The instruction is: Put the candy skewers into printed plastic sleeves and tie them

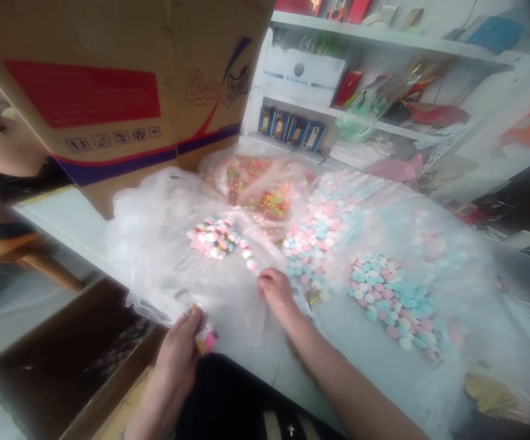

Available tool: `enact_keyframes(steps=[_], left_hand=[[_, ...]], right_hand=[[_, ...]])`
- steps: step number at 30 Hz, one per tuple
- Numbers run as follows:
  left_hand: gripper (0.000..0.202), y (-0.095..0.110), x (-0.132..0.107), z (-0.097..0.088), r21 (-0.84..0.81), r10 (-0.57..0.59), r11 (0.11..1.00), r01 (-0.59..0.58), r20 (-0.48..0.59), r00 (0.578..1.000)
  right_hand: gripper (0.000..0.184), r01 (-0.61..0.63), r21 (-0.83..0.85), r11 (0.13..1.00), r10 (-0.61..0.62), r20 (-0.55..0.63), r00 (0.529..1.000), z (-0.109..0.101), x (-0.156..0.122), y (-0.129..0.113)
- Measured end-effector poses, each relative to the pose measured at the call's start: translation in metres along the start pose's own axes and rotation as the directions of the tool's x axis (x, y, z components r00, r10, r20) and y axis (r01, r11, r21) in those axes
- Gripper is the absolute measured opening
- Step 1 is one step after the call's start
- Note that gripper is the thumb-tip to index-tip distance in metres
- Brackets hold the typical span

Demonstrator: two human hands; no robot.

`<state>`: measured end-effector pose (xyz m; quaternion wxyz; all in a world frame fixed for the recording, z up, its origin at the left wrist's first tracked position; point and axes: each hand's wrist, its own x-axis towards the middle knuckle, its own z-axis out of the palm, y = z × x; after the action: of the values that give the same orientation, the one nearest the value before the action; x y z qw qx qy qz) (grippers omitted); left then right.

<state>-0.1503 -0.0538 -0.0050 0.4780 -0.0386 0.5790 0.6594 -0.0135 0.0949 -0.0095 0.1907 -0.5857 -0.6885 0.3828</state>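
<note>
My left hand (182, 336) is closed on a small clear plastic packet (206, 337) with pink and yellow on it, low over the front edge of the table. My right hand (274, 288) pinches the near end of a short row of round pastel pieces (248, 254), pink, white and blue. Past it, a heap of similar bead-like pieces (217, 237) lies on a crumpled translucent plastic bag (155, 214). Blur hides whether the row is strung or wrapped.
Flat pink, white and blue discs (388, 293) lie under and beside plastic film on the right. Behind is a bag of orange and yellow pieces (269, 195). A tall cardboard carton (123, 91) stands back left; an open box (54, 348) sits below. White shelves (384, 36) line the back.
</note>
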Motion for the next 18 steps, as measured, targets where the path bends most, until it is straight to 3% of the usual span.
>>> enact_keyframes(steps=[2,5,10,14,18], left_hand=[[0.015,0.004,-0.001,0.004,-0.058,-0.017,0.998,0.02,0.048,0.999],[0.009,0.012,-0.003,0.011,-0.103,-0.041,0.993,0.051,0.099,0.994],[0.01,0.02,-0.002,0.023,-0.248,-0.17,0.955,0.163,-0.004,0.985],[0.016,0.018,-0.003,0.037,-0.273,-0.226,0.939,0.212,-0.023,0.974],[0.021,0.012,-0.008,0.056,-0.272,-0.223,0.938,0.213,-0.005,0.975]], right_hand=[[0.013,-0.004,0.121,0.993,0.002,0.014,1.0,-0.016,-0.02,0.005],[0.01,-0.023,0.423,0.906,-0.007,0.069,0.998,-0.04,-0.06,0.015],[0.015,-0.077,0.514,0.855,0.02,0.116,0.993,-0.067,-0.116,0.042],[0.016,0.099,0.482,0.87,-0.097,-0.031,0.995,-0.072,-0.137,0.059],[0.019,0.326,0.384,0.864,-0.269,-0.198,0.943,-0.071,-0.141,0.066]])
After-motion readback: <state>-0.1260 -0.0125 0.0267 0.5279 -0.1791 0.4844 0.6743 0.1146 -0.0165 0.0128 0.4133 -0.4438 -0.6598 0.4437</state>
